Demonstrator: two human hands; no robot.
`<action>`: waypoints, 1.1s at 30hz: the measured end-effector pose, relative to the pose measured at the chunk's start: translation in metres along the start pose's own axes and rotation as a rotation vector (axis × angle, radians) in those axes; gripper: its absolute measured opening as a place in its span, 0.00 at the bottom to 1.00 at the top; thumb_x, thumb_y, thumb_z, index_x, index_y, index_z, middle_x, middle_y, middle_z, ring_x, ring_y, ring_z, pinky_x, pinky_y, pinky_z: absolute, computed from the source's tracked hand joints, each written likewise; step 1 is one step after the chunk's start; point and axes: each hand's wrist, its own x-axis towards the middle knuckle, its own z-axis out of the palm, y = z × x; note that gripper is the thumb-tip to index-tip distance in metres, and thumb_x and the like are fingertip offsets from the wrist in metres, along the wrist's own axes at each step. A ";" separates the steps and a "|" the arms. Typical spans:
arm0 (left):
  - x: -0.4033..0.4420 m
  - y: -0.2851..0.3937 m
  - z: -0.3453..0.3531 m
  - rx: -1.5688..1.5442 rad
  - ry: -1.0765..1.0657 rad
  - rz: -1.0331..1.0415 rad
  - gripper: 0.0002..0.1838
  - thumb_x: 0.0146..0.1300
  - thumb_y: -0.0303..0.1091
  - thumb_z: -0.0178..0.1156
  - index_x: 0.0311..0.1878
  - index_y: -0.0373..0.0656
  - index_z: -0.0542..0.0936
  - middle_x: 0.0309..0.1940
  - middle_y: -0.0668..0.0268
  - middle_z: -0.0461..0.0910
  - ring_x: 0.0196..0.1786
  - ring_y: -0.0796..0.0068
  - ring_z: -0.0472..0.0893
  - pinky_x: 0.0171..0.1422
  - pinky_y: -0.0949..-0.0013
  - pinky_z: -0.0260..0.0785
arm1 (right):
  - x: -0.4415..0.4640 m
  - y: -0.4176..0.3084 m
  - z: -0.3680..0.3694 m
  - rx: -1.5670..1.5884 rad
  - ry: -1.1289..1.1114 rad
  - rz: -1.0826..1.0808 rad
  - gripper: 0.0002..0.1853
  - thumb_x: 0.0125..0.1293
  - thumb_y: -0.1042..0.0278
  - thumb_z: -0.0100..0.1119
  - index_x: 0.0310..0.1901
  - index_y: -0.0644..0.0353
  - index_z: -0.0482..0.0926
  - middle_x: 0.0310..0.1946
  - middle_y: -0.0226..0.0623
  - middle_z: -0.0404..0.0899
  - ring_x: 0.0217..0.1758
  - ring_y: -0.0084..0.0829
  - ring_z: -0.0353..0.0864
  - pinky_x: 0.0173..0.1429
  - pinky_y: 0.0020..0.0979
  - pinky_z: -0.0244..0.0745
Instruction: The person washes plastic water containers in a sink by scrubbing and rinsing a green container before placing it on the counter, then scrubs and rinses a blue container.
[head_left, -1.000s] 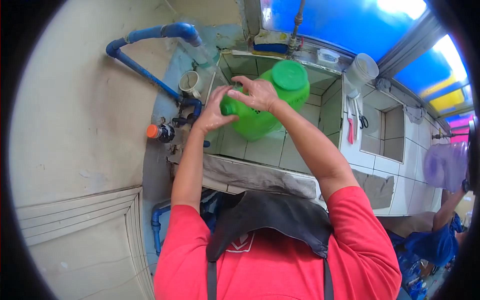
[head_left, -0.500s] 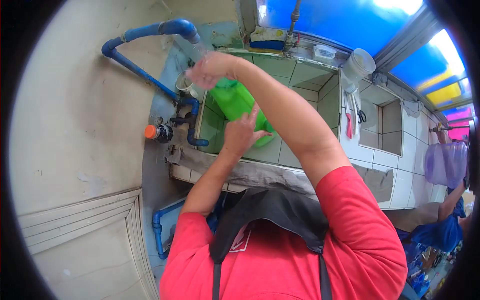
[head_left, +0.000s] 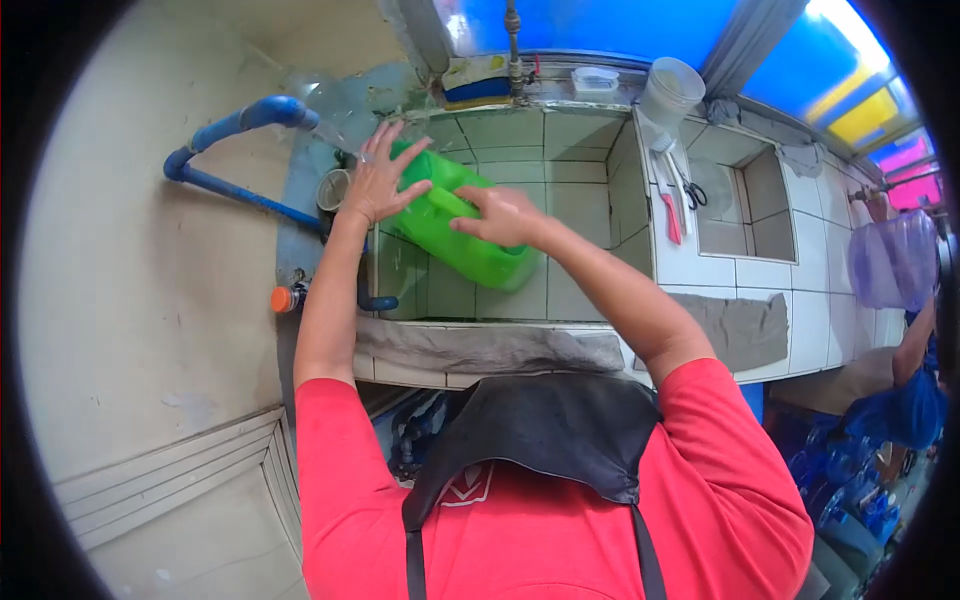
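Note:
A green translucent plastic jug (head_left: 455,240) lies tilted over the tiled basin (head_left: 580,215), its capped end toward the upper left, near the blue pipe's mouth. My left hand (head_left: 376,180) rests with spread fingers against that upper-left end of the jug. Around the jug's handle or side, near its middle, my right hand (head_left: 500,215) has its fingers bent; it is slightly blurred. Clear plastic or water shows between the pipe and my left hand, and I cannot tell which.
A blue pipe (head_left: 240,122) and a white mug (head_left: 334,188) stand at the left. Right of the basin lie a pink-handled brush (head_left: 671,215) and scissors (head_left: 695,193). A clear tub (head_left: 672,88) sits behind. Another person's arm (head_left: 912,345) is at a purple container (head_left: 893,260).
The jug has been turned and shifted. My left hand has moved up and left to its end, while my right hand has come down and right to its middle. The view has shifted too.

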 end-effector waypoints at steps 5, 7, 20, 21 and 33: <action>0.007 0.009 0.026 -0.277 -0.118 -0.389 0.36 0.59 0.59 0.62 0.71 0.61 0.69 0.65 0.49 0.68 0.67 0.45 0.68 0.71 0.51 0.62 | -0.006 -0.010 0.002 0.067 0.140 0.069 0.34 0.57 0.40 0.63 0.59 0.56 0.77 0.42 0.48 0.85 0.46 0.50 0.83 0.50 0.46 0.77; 0.013 0.023 0.030 -0.200 -0.107 -0.527 0.37 0.58 0.61 0.61 0.70 0.59 0.70 0.63 0.49 0.70 0.66 0.45 0.69 0.71 0.51 0.62 | -0.008 -0.014 -0.001 0.068 0.143 0.094 0.33 0.57 0.40 0.63 0.59 0.55 0.78 0.41 0.47 0.85 0.46 0.49 0.84 0.49 0.45 0.77; 0.032 0.012 0.033 -0.370 -0.182 -0.776 0.45 0.61 0.72 0.51 0.69 0.42 0.71 0.65 0.36 0.68 0.70 0.37 0.65 0.76 0.45 0.53 | -0.003 -0.038 0.031 0.049 0.267 0.191 0.28 0.58 0.48 0.64 0.57 0.54 0.78 0.36 0.47 0.85 0.42 0.50 0.84 0.43 0.48 0.78; 0.027 0.029 0.037 -0.367 -0.182 -0.777 0.45 0.61 0.72 0.51 0.69 0.42 0.71 0.65 0.36 0.68 0.70 0.37 0.65 0.76 0.45 0.53 | 0.009 -0.037 0.037 0.051 0.267 0.188 0.28 0.58 0.48 0.64 0.57 0.54 0.78 0.36 0.47 0.85 0.42 0.50 0.84 0.43 0.48 0.78; 0.025 0.217 -0.063 -0.732 0.360 -0.211 0.29 0.72 0.59 0.44 0.55 0.44 0.80 0.64 0.49 0.70 0.72 0.41 0.63 0.77 0.42 0.46 | 0.076 -0.037 0.013 -0.008 0.199 0.317 0.25 0.53 0.67 0.59 0.55 0.61 0.74 0.43 0.52 0.84 0.47 0.52 0.84 0.50 0.47 0.80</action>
